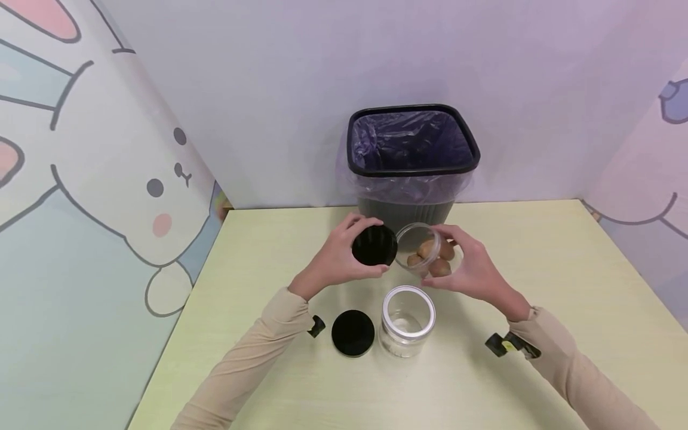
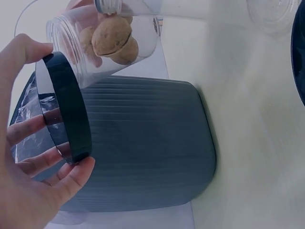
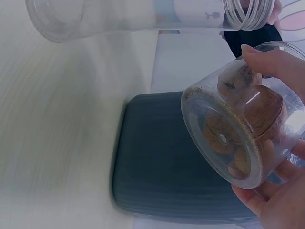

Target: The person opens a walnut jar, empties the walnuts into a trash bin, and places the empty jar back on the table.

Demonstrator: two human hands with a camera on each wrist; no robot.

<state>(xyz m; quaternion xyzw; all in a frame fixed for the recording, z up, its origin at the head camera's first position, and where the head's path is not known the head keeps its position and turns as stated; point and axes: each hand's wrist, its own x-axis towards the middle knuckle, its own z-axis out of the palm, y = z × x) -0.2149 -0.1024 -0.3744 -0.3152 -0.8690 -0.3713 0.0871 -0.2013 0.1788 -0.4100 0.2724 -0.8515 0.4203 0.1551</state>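
Observation:
My left hand [image 1: 340, 254] grips a black round lid [image 1: 374, 245] by its rim, thumb on one side and fingers on the other. In my right hand [image 1: 472, 266] is a clear plastic jar [image 1: 417, 246], tilted with its open mouth toward the lid. Several walnuts [image 2: 112, 36] lie inside that jar; bits of debris line its bottom edge in the right wrist view. A second clear jar [image 1: 407, 321] stands upright and uncovered on the table, nearer the body. Beside it, to the left, a second black lid [image 1: 353, 333] lies flat.
A dark grey trash bin [image 2: 143, 143] with a black rim and a purple liner bag [image 1: 376, 134] stands behind the hands, against the wall. The pale yellow table [image 1: 290, 382] reaches to walls with cartoon drawings on both sides.

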